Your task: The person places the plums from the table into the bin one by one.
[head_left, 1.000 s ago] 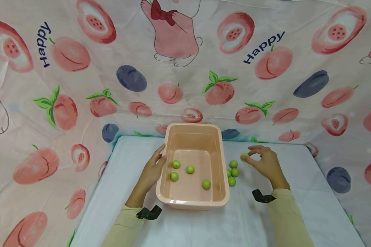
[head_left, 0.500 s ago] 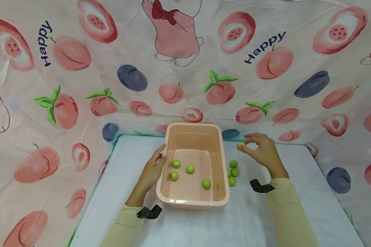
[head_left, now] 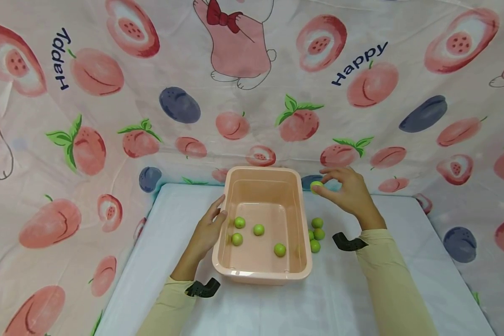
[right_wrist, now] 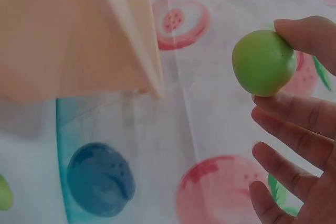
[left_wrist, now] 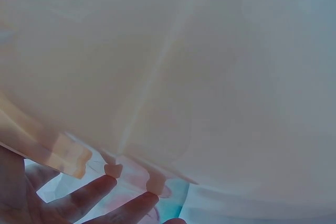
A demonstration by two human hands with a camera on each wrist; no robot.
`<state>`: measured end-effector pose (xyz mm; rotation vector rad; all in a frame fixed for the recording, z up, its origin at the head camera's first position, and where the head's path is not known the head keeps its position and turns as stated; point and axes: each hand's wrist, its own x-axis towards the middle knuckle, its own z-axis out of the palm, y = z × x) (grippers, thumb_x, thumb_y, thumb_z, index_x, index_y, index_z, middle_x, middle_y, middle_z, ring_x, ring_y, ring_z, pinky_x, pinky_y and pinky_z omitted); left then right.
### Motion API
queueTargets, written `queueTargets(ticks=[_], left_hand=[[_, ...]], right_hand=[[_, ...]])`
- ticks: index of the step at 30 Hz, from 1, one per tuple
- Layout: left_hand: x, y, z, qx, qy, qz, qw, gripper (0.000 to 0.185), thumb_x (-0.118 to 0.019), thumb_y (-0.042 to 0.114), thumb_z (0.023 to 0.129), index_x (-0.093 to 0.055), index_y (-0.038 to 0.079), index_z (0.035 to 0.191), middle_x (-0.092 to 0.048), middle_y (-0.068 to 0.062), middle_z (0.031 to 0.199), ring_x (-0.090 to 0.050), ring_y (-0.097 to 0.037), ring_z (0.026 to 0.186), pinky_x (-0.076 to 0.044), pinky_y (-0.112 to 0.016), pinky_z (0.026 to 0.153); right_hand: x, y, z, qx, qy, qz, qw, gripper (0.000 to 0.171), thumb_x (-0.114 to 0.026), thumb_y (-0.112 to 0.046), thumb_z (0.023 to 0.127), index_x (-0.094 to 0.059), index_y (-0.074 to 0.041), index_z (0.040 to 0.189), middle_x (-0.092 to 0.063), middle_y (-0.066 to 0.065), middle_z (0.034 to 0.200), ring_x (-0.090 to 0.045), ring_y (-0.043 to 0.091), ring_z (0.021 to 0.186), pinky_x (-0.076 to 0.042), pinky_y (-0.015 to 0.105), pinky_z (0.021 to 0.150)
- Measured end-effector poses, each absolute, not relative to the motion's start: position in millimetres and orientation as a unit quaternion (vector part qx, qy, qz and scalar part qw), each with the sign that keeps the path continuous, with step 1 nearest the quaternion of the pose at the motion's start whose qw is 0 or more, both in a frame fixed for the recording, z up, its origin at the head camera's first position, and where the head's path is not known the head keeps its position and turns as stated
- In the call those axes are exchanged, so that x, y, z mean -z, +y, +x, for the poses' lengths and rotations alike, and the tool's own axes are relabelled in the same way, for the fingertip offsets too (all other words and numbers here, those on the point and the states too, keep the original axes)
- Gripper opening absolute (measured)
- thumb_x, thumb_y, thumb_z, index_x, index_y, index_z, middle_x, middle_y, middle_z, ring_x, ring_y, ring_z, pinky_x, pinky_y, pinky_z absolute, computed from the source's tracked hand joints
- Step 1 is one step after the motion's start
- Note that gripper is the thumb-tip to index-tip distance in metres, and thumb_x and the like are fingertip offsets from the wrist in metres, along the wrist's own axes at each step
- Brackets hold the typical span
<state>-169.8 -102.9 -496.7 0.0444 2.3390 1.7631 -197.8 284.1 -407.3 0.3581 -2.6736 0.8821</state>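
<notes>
A peach-coloured plastic basin (head_left: 262, 273) stands mid-table with several small round green fruits (head_left: 258, 229) on its floor. My left hand (head_left: 206, 231) holds its left side, thumb at the rim and fingertips (left_wrist: 113, 170) against the outer wall below. Beyond the basin's far right corner, my right hand (head_left: 348, 191) pinches one smooth green fruit (right_wrist: 264, 62) between thumb and forefinger, raised above the table. The other fingers of that hand are spread and touch nothing. Several more green fruits (head_left: 318, 234) lie clustered on the table beside the basin's right wall, one partly hidden by it.
A white-covered table (head_left: 361, 298) carries everything. Behind it and at both sides hangs a cloth (head_left: 252, 107) printed with peaches and rabbits. Each wrist bears a black camera mount, the left one (head_left: 203, 288) low by the basin's near left corner.
My right hand has moved away from me and leftward, carrying the pinched green fruit higher and towards the basin's far right corner. The left hand, basin and other fruits have stayed put.
</notes>
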Motion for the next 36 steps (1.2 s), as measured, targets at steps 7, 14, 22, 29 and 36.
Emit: queueTargets(ticks=[7, 14, 22, 29, 36], left_hand=[[497, -103, -170, -0.596, 0.796, 0.013, 0.106, 0.05, -0.045, 0.042, 0.108, -0.032, 0.049, 0.156, -0.039, -0.017, 0.16, -0.056, -0.043, 0.132, -0.052, -0.057, 0.102], [497, -103, -169, -0.598, 0.794, 0.017, 0.103, 0.05, -0.045, 0.042, 0.108, -0.032, 0.049, 0.156, -0.042, -0.017, 0.158, -0.059, -0.042, 0.129, -0.054, -0.055, 0.099], [496, -104, -169, -0.6, 0.793, 0.018, 0.105, 0.05, -0.045, 0.041, 0.108, -0.032, 0.048, 0.156, -0.039, -0.017, 0.16, -0.056, -0.044, 0.132, -0.053, -0.057, 0.101], [497, -104, -170, -0.603, 0.791, 0.02, 0.104, 0.05, -0.045, 0.041, 0.108, -0.033, 0.047, 0.156, -0.04, -0.017, 0.159, -0.056, -0.043, 0.132, -0.053, -0.057, 0.101], [498, -104, -170, -0.603, 0.791, 0.018, 0.104, 0.05, -0.046, 0.042, 0.107, -0.033, 0.047, 0.156, -0.041, -0.017, 0.159, -0.056, -0.043, 0.132, -0.054, -0.057, 0.1]], right_hand=[[395, 268, -204, -0.303, -0.924, 0.163, 0.167, 0.029, -0.084, -0.037, 0.082, -0.072, -0.011, 0.083, -0.072, 0.01, 0.124, -0.061, 0.033, 0.122, -0.046, 0.061, 0.104], [386, 253, -208, -0.288, -0.924, 0.183, 0.17, 0.029, -0.086, -0.038, 0.079, -0.073, -0.013, 0.083, -0.073, 0.008, 0.122, -0.062, 0.031, 0.119, -0.046, 0.059, 0.105], [376, 235, -209, -0.288, -0.922, 0.201, 0.165, 0.027, -0.084, -0.037, 0.081, -0.072, -0.013, 0.083, -0.072, 0.008, 0.124, -0.06, 0.031, 0.12, -0.045, 0.057, 0.105], [367, 221, -211, -0.286, -0.921, 0.216, 0.156, 0.03, -0.084, -0.043, 0.081, -0.072, -0.016, 0.086, -0.07, 0.005, 0.127, -0.057, 0.029, 0.126, -0.043, 0.057, 0.108], [359, 211, -213, -0.298, -0.915, 0.23, 0.146, 0.029, -0.085, -0.042, 0.08, -0.071, -0.017, 0.084, -0.07, 0.001, 0.126, -0.055, 0.024, 0.125, -0.045, 0.053, 0.107]])
